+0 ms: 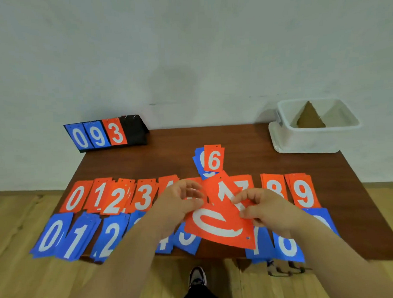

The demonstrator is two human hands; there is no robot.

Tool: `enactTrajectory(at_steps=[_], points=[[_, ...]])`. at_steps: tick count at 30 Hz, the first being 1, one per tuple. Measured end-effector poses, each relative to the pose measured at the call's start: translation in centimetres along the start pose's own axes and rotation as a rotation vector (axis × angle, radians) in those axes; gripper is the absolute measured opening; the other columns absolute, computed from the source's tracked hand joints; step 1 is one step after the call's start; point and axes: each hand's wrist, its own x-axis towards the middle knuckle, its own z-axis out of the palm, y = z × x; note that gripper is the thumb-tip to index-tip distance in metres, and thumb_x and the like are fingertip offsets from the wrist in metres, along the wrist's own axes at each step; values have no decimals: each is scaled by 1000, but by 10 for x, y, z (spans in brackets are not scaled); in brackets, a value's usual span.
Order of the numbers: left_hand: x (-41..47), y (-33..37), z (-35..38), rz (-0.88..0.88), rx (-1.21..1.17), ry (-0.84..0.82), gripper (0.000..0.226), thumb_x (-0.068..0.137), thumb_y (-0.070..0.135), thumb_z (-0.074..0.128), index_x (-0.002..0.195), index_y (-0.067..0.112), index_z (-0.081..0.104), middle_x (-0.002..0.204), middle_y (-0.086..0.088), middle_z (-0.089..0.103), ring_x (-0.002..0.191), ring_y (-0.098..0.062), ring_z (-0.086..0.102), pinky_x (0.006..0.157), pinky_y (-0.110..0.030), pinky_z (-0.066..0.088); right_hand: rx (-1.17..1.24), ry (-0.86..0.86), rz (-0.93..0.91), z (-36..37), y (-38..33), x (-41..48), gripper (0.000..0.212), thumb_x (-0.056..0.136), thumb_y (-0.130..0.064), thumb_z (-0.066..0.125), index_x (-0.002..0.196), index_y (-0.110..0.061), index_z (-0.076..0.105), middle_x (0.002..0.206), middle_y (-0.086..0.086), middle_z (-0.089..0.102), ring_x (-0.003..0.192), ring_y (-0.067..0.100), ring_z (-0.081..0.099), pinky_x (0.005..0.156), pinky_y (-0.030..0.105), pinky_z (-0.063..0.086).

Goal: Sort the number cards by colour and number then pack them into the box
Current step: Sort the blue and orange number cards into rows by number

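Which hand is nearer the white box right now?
Right. The right hand, pinching the red card, is in front and left of the white box; the left hand lies farther left.

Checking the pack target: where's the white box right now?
Head view: the white box sits on the far right corner of the table, beyond the red 8 pile and the red 9 pile.

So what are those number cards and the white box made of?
The red card being held looks like thin, matte plastic or coated card: flat, punched hole at its corner. The white box seems smooth, translucent plastic, judging by its cloudy walls.
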Motion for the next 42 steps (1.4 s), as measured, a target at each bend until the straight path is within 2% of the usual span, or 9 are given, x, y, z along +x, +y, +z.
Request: enactTrajectory(at_steps=[4, 8, 16, 20, 23, 28, 35, 39, 42], points=[[-44, -17, 4, -27, 63, -220, 25, 89, -1, 72, 104, 19, 71, 109, 1, 73, 102, -24, 72, 93, -55, 58, -50, 137, -89, 20, -7, -20, 28, 92, -4, 69, 108, -27, 73, 114, 2, 71, 94, 23, 74, 83, 41, 63], [-71, -41, 2, -101, 33, -348, 35, 91, 0, 66, 111, 27, 76, 123, 3, 70, 103, -18, 71, 85, -36, 58, -147, 177, -223, 53, -7, -16, 31, 90, -8, 73, 100, -37, 72, 113, -6, 69, 96, 18, 72, 85, 40, 62], [-75, -86, -65, -101, -129, 10, 40, 93, -2, 64, 111, 31, 79, 117, 1, 75, 109, -20, 72, 95, -41, 58, -224, 262, -301, 105, -17, 38, 28, 99, -11, 60, 98, -35, 75, 115, -9, 71, 101, 13, 67, 95, 38, 57], [-63, -122, -137, -61, -191, 257, 40, 94, -1, 66, 110, 34, 76, 117, 5, 75, 107, -18, 72, 94, -42, 59, -301, 221, -277, 155, -33, 84, 25, 101, -13, 57, 109, -27, 76, 94, -10, 69, 71, 8, 59, 61, 18, 50], [-48, -156, -205, -50, -168, 397, 44, 93, 2, 67, 108, 43, 76, 121, 6, 72, 110, -19, 69, 95, -43, 58, -344, 192, -256, 207, -41, 129, 24, 99, -12, 60, 109, -30, 73, 99, -2, 72, 77, 18, 67, 66, 31, 58], [-19, -202, -325, -81, -139, 543, 48, 90, -5, 64, 111, 37, 73, 115, 6, 73, 99, -14, 71, 86, -28, 59, -330, 141, -183, 300, -56, 205, 35, 94, -7, 67, 119, -31, 66, 115, -8, 65, 92, 8, 65, 73, 19, 53], [54, -238, -449, -162, 29, 500, 52, 94, -3, 59, 130, 34, 63, 116, 2, 70, 75, -14, 69, 59, -25, 56, -461, 224, -117, 405, -80, 303, 48, 83, -5, 72, 126, -27, 67, 115, -4, 71, 96, 13, 67, 94, 33, 55], [101, -265, -470, -146, 261, 357, 50, 97, 0, 59, 140, 26, 58, 138, 10, 56, 107, 0, 56, 72, -2, 45, -506, 253, -94, 444, -66, 347, 48, 88, -13, 71, 135, -25, 62, 126, -6, 66, 107, 8, 63, 98, 23, 47], [122, -286, -472, -143, 465, 313, 46, 99, 9, 58, 142, 25, 57, 141, 3, 57, 118, -9, 57, 86, -8, 44, -659, 262, -49, 458, -50, 367, 48, 95, -24, 63, 142, -26, 55, 135, -5, 59, 110, 11, 60, 99, 26, 46]])
